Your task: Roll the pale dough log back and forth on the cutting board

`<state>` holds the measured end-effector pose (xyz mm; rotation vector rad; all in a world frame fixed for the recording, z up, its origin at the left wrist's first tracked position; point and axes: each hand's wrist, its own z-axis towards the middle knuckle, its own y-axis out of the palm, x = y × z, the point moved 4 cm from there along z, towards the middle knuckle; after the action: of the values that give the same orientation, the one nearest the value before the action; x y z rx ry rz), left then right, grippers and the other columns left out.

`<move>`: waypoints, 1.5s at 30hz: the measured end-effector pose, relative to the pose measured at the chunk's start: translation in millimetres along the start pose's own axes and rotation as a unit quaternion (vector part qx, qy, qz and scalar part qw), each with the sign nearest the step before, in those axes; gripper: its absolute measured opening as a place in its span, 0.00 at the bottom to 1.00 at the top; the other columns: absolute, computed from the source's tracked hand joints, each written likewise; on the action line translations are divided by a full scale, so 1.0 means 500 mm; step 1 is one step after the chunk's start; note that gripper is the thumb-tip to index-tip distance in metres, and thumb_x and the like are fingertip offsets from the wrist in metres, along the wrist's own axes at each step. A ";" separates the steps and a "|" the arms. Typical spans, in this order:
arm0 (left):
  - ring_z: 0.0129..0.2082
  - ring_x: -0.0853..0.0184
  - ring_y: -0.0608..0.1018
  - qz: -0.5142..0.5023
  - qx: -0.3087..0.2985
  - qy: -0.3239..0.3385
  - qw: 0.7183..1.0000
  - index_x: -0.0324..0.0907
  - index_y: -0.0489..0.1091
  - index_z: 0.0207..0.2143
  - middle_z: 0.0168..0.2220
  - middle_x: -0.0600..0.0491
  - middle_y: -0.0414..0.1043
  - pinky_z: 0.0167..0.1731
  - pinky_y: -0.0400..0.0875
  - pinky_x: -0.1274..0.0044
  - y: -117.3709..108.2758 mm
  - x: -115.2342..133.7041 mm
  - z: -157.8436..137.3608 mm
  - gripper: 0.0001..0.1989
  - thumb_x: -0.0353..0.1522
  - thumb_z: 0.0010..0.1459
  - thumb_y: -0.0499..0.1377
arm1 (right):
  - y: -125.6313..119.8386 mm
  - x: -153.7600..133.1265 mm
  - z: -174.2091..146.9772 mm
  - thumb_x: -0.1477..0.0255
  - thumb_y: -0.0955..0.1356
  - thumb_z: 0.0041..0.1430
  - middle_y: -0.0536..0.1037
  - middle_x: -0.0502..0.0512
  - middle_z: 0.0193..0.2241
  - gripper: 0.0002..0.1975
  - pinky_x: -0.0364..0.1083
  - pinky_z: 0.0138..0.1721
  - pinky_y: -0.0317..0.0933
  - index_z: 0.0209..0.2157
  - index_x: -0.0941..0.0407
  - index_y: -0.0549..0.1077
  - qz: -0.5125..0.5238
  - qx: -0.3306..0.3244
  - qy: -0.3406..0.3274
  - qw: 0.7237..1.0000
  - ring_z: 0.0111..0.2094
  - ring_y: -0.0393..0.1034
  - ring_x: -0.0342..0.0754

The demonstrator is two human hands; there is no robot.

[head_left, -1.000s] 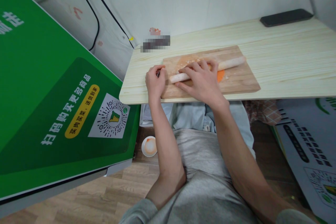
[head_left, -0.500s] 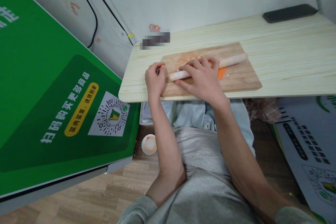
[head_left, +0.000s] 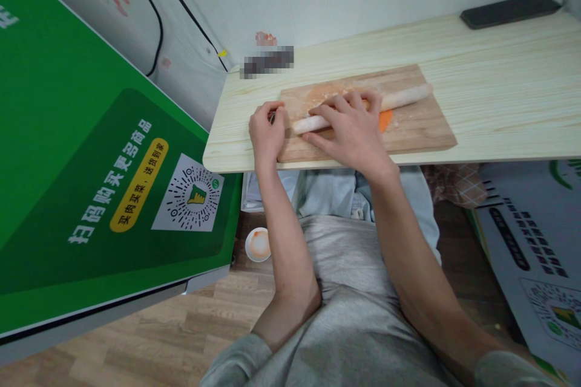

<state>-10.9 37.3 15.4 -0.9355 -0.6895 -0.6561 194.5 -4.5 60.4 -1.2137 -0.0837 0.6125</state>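
A wooden cutting board (head_left: 426, 133) lies near the front edge of the table, dusted with white and smeared orange. Across it, slightly aslant, rests a pale rolling pin (head_left: 408, 95). My right hand (head_left: 356, 127) lies over the pin's left half, its fingers bent over the far side and its thumb on the near side. Beneath the pin, a bit of flat orange dough (head_left: 385, 120) shows by my little finger; my hand hides the rest. My left hand (head_left: 267, 133) is closed at the board's left end, with a small dark gap or ring between thumb and fingers.
A black phone (head_left: 511, 10) lies at the back right of the pale table (head_left: 499, 91). A blurred-out dark item (head_left: 267, 62) stands at the back left. The green panel (head_left: 113, 193) rises close on the left. Below sits a small white bowl (head_left: 258, 254).
The view has tilted slightly, so the table sits a little higher in the picture. Both hands and the rolling pin keep nearly the same places on the board.
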 end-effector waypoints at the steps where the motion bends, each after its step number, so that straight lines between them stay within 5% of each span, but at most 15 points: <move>1: 0.48 0.59 0.84 -0.001 -0.001 -0.001 1.000 0.45 0.80 0.43 0.47 0.49 0.85 0.55 0.78 0.68 0.000 0.001 0.000 0.09 0.28 0.70 0.58 | 0.000 0.000 0.000 0.45 0.59 0.79 0.80 0.62 0.59 0.29 0.71 0.67 0.51 0.59 0.50 0.79 0.000 0.001 -0.001 1.000 0.63 0.66 0.69; 29: 0.49 0.62 0.82 0.019 -0.014 -0.027 0.999 0.42 0.78 0.45 0.49 0.49 0.84 0.57 0.77 0.66 -0.002 0.016 -0.001 0.08 0.28 0.72 0.58 | -0.004 -0.001 -0.002 0.38 0.54 0.76 0.79 0.62 0.60 0.37 0.73 0.68 0.48 0.62 0.46 0.77 0.023 0.000 -0.001 1.000 0.64 0.64 0.71; 45: 0.53 0.63 0.81 0.038 -0.029 -0.024 0.999 0.43 0.76 0.46 0.50 0.50 0.83 0.61 0.76 0.65 -0.001 0.018 0.001 0.09 0.28 0.74 0.56 | -0.005 -0.003 -0.001 0.42 0.56 0.78 0.79 0.63 0.60 0.33 0.73 0.68 0.47 0.61 0.48 0.78 0.021 -0.007 0.003 1.000 0.64 0.64 0.72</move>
<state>-6.0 35.9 22.8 -1.0283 -0.6765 -0.5894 194.4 -6.2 63.1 -1.2340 -0.0570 0.6464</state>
